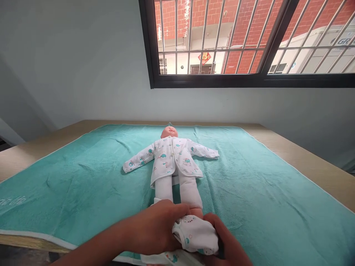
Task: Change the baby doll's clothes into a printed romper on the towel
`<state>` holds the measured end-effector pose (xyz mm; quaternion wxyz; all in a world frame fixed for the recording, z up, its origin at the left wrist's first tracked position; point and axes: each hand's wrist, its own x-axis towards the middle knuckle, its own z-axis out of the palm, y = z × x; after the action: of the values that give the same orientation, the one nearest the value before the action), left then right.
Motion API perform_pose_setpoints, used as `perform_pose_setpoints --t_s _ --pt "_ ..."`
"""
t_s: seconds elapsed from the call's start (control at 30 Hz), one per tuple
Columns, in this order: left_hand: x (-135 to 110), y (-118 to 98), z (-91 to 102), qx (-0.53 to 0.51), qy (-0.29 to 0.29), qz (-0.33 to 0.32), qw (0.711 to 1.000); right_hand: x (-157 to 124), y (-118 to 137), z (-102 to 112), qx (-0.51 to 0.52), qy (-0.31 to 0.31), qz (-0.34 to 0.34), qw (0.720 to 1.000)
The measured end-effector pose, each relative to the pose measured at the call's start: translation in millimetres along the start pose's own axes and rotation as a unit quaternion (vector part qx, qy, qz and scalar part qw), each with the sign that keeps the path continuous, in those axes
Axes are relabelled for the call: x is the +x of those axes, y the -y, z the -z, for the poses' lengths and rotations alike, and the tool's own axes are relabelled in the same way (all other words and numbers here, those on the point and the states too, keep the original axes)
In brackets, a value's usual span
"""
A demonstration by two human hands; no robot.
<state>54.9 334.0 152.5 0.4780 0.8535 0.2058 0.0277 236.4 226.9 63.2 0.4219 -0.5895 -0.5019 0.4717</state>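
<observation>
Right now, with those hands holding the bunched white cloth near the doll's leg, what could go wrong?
The white printed cloth is bunched between the left hand and right hand, so the doll might catch a foot in its folds. Also, the doll lies loose on the green blanket, legs toward the near edge, so a hard tug could slide it that way.

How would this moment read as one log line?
left hand: gripping printed baby garment | right hand: gripping same garment | baby doll: face-up on teal blanket, wearing printed jacket
</observation>
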Motion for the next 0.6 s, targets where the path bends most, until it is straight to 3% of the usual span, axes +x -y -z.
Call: perform_pose_setpoints --t_s 0.23,0.4,0.6 --pt "1 3 -2.3 -0.034 -0.026 -0.001 0.999 6 20 6 -0.009 -0.003 0.032 0.999" --pt "0 7 -8.2 -0.058 -0.097 0.004 0.994 8 24 14 -0.011 -0.073 0.103 0.992" --pt "-1 3 -1.1 -0.151 -0.048 0.013 0.987 13 26 19 0.034 -0.014 0.095 0.995"
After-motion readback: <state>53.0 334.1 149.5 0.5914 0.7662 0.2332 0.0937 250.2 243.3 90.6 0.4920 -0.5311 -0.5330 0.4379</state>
